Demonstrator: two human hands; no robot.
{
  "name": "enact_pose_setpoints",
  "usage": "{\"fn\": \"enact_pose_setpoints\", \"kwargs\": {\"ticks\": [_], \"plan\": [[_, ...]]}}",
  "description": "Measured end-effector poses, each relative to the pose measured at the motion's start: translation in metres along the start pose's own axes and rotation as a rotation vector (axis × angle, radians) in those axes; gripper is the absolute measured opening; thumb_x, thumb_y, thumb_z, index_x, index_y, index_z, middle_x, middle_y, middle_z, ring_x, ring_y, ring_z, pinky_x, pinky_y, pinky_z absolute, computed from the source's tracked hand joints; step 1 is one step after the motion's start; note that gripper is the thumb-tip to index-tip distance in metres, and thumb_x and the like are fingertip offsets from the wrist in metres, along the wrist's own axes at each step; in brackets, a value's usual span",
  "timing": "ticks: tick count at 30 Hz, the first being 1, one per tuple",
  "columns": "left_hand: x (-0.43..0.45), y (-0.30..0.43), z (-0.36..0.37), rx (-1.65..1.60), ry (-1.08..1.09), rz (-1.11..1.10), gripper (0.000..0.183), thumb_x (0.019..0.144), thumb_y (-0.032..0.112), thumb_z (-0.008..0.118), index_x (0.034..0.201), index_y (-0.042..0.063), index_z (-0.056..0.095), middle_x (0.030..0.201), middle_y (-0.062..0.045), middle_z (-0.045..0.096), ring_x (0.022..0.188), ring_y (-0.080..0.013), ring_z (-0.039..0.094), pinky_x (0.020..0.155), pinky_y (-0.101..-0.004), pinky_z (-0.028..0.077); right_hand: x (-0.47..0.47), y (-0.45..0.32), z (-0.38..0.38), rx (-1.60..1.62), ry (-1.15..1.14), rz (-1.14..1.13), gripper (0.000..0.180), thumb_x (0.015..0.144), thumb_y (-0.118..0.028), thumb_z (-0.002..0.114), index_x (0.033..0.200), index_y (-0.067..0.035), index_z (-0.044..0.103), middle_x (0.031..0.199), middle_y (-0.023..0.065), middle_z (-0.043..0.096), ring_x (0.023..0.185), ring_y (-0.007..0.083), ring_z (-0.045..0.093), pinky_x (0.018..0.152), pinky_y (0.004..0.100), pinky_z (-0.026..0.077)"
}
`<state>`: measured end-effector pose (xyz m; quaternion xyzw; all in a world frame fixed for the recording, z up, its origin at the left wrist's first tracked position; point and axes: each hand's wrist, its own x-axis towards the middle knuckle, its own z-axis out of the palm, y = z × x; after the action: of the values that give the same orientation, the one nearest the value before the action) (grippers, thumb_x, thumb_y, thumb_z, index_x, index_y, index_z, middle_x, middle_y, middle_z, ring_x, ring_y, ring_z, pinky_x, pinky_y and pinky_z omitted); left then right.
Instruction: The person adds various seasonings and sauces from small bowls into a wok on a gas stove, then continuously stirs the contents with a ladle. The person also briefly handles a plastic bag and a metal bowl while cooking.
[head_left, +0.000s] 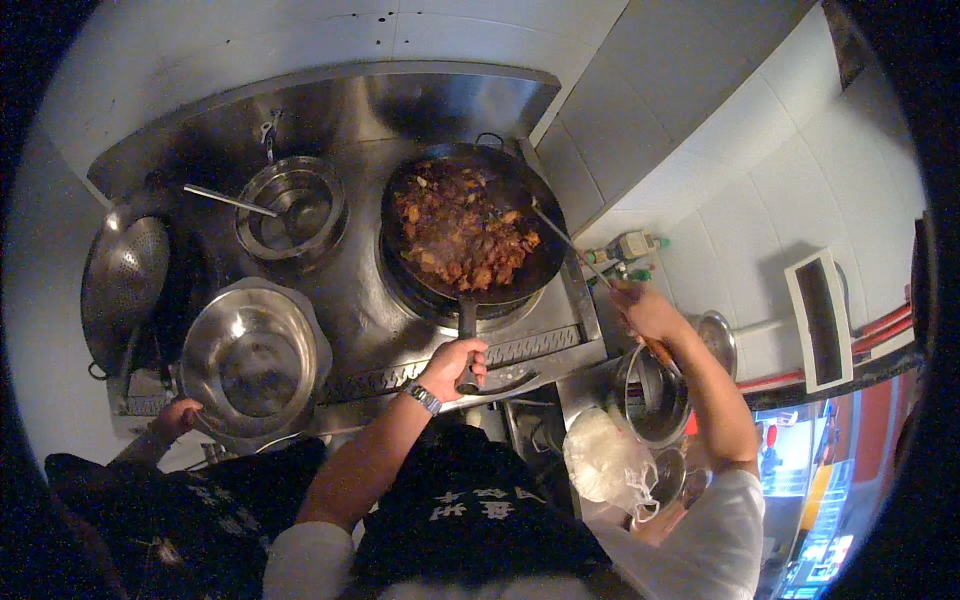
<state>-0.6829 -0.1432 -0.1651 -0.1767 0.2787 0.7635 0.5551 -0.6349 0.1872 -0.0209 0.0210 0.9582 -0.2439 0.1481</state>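
A dark wok (536, 262) sits on the burner of a steel range, with browned, sauced chunks of food (465, 232) spread over its left and middle part. My left hand (454, 367), with a metal watch at the wrist, is closed round the wok's handle (467, 319). To the right, my right hand (645, 307) grips the long handle of a metal cooking utensil (559, 229). That utensil reaches over the wok's right rim; its head rests inside near the wok wall and its exact shape cannot be told.
Left of the wok are a steel pot (251, 176) with a metal handle across it, a wide steel bowl (199, 360) and a perforated strainer (139, 259). A co-worker's hand (176, 420) touches the bowl. Bottles (634, 246), a steel container (622, 390) and a plastic bag (600, 457) stand right.
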Motion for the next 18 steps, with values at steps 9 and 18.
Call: {"fn": "enact_pose_setpoints", "kwargs": {"ticks": [9,18], "plan": [[-0.001,0.005,-0.003,0.026,-0.006,-0.047,0.013,0.084,0.015,0.057,0.075,0.012,0.049,0.062,0.003,0.048,0.050,-0.0102,0.045,0.049,-0.0291,0.042,0.172,0.023,0.083,0.229,-0.064,0.000,0.027,0.092,-0.023,0.045,0.096,0.001,0.057,0.057,0.0079,0.055,0.044,0.0195,0.056,0.039,0.0337,0.045],[0.000,0.003,0.000,0.011,0.055,-0.043,0.014,0.084,0.013,0.058,0.076,0.013,0.047,0.059,0.003,0.045,0.048,-0.0092,0.043,0.047,-0.0265,0.040,0.089,-0.124,0.037,-0.681,-0.132,-0.073,0.032,0.082,-0.012,0.052,0.110,-0.001,0.061,0.089,0.0172,0.068,0.079,0.0327,0.067,0.067,0.0433,0.055]]}}
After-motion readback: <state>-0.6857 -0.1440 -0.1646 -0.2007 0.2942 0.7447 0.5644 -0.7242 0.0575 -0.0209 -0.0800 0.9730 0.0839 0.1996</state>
